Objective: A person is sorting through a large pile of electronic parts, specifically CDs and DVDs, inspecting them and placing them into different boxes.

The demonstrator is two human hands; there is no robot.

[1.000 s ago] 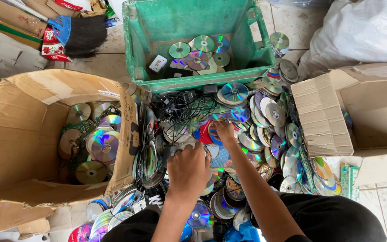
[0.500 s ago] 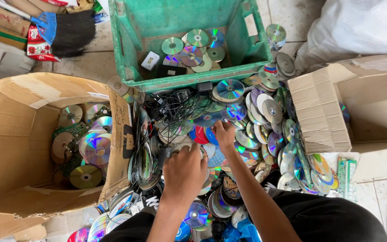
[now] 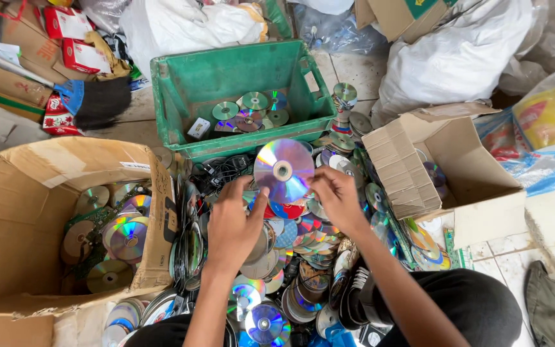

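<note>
A shiny rainbow-tinted disc (image 3: 283, 170) is held up above a heap of loose discs (image 3: 290, 257) on the floor. My left hand (image 3: 234, 225) pinches its lower left edge. My right hand (image 3: 337, 196) grips its right edge. Under the disc lie red and blue printed discs and a tangle of black cables (image 3: 226, 170). A green plastic crate (image 3: 181, 103) with several discs in it stands just beyond the heap.
A large cardboard box (image 3: 20, 212) with discs and a circuit board sits at the left. A smaller open cardboard box (image 3: 476, 193) stands at the right. White sacks (image 3: 457, 51), cartons and a black brush (image 3: 97, 103) lie behind. My dark-clothed knee (image 3: 464, 302) is at the bottom.
Both hands have come up from the heap with a shiny disc held between them. The camera has tilted up, showing more of the crate and the sacks behind.
</note>
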